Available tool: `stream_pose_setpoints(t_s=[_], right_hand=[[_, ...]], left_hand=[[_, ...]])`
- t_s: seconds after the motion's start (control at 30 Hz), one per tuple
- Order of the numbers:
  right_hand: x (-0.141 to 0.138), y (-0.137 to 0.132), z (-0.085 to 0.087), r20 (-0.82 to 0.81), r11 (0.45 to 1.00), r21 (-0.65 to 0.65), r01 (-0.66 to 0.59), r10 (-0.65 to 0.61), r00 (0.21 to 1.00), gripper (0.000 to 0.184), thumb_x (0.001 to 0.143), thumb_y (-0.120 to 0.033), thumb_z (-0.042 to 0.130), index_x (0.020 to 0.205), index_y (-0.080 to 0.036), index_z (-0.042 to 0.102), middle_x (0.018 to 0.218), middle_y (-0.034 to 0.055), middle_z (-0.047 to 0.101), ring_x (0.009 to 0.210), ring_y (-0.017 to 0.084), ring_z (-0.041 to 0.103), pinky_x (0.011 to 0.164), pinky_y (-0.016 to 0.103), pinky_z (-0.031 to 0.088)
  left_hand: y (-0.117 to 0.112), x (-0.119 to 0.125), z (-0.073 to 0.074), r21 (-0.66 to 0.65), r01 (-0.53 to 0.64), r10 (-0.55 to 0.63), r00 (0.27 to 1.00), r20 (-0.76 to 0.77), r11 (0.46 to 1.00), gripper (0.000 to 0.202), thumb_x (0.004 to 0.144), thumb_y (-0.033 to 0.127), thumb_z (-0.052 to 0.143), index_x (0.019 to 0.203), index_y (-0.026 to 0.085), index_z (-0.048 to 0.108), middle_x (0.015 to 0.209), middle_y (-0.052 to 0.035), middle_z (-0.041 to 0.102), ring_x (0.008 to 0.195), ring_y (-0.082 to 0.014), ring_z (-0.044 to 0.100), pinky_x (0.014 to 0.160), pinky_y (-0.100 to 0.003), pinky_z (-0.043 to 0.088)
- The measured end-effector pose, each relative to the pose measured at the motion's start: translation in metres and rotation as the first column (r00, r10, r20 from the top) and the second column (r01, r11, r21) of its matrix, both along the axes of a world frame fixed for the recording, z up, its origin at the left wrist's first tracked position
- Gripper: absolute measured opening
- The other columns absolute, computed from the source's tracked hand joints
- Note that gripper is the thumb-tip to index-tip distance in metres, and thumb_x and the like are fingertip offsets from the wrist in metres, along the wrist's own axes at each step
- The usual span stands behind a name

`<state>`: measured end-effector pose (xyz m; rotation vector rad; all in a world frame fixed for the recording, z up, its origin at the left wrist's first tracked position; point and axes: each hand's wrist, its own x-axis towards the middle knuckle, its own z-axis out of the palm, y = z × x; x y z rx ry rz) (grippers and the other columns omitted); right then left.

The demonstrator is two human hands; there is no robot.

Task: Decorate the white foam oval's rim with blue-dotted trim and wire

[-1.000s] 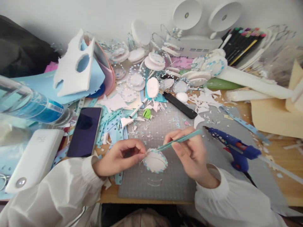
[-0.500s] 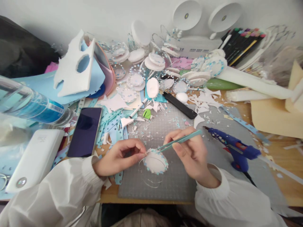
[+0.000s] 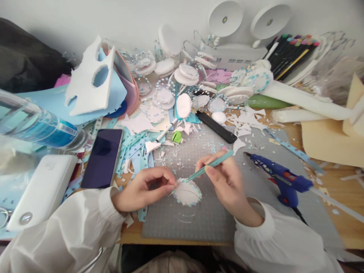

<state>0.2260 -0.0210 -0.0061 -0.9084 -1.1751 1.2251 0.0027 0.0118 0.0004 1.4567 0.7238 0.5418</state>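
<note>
Bright, even daylight over a cluttered desk

Soft shadows sit just under the right hand [image 3: 227, 182]; the view bows strongly at the edges, and the bottle [image 3: 36, 125] far to its left smears out of focus.

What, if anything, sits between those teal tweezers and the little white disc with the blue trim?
Nothing visible does. The right hand holds the teal tweezers, whose tips already reach the upper left rim of the white disc. The left hand pinches that same edge from the other side. Only bare grey cutting mat lies around the disc.

No lettering seems legible on anything here.
</note>
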Motion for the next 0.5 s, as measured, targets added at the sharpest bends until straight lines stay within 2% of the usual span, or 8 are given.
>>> stream_pose_setpoints(t_s=[0.2, 0.33, 0.5], right_hand=[[-0.0006, -0.0013, 0.0087, 0.107, 0.986, 0.167, 0.000, -0.018, 0.994, 0.009, 0.095, -0.015, 0.051, 0.101, -0.023, 0.052, 0.086, 0.0019, 0.063, 0.077, 0.014, 0.062, 0.068, 0.030, 0.053], [0.0005, -0.0024, 0.0102, 0.196, 0.933, 0.359, -0.031, -0.043, 0.980, 0.017, 0.094, -0.010, 0.050, 0.105, -0.023, 0.052, 0.087, 0.0026, 0.062, 0.078, 0.015, 0.064, 0.066, 0.030, 0.053], [0.0012, -0.0023, 0.0110, 0.238, 0.918, 0.396, -0.036, -0.064, 0.969, 0.016, 0.093, -0.011, 0.052, 0.104, -0.022, 0.053, 0.087, 0.0035, 0.064, 0.076, 0.015, 0.065, 0.065, 0.031, 0.054]], left_hand=[[0.0005, -0.0001, -0.0007, -0.017, -0.009, 0.009, 1.000, -0.010, 1.000, 0.018, 0.092, 0.029, 0.061, 0.085, 0.012, 0.063, 0.078, -0.0029, 0.057, 0.068, -0.0114, 0.049, 0.062, -0.023, 0.039], [0.0001, -0.0002, -0.0002, -0.037, -0.017, 0.017, 1.000, -0.005, 0.999, 0.019, 0.092, 0.030, 0.061, 0.085, 0.012, 0.063, 0.079, -0.0034, 0.057, 0.068, -0.0118, 0.049, 0.062, -0.023, 0.040], [0.0014, -0.0002, 0.0006, -0.097, -0.021, 0.024, 0.999, 0.029, 0.995, 0.022, 0.091, 0.032, 0.062, 0.085, 0.012, 0.062, 0.076, -0.0023, 0.055, 0.066, -0.0109, 0.047, 0.060, -0.023, 0.038]])
